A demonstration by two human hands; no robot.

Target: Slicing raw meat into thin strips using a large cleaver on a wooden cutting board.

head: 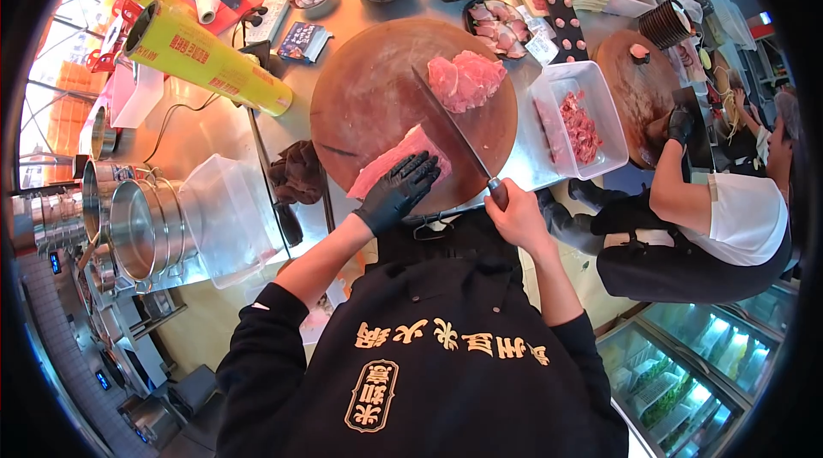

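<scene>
My left hand (400,191), in a black glove, lies flat on a long piece of raw red meat (392,159) near the front edge of a round wooden chopping board (360,85). Bare and closed, my right hand (514,210) grips the handle of a large knife (453,127), whose blade points up and left across the board. The blade is to the right of the meat piece; whether they touch I cannot tell. A heap of sliced raw meat (468,80) rests at the board's upper right, beyond the blade.
A clear plastic tub (614,136) with meat pieces stands right of the board. Behind are a plate of sliced meat (498,27) and black bowls. Left are a rolled yellow film (206,59), a dark cloth (299,172) and steel pots (138,226). A co-worker (694,220) works at another board on the right.
</scene>
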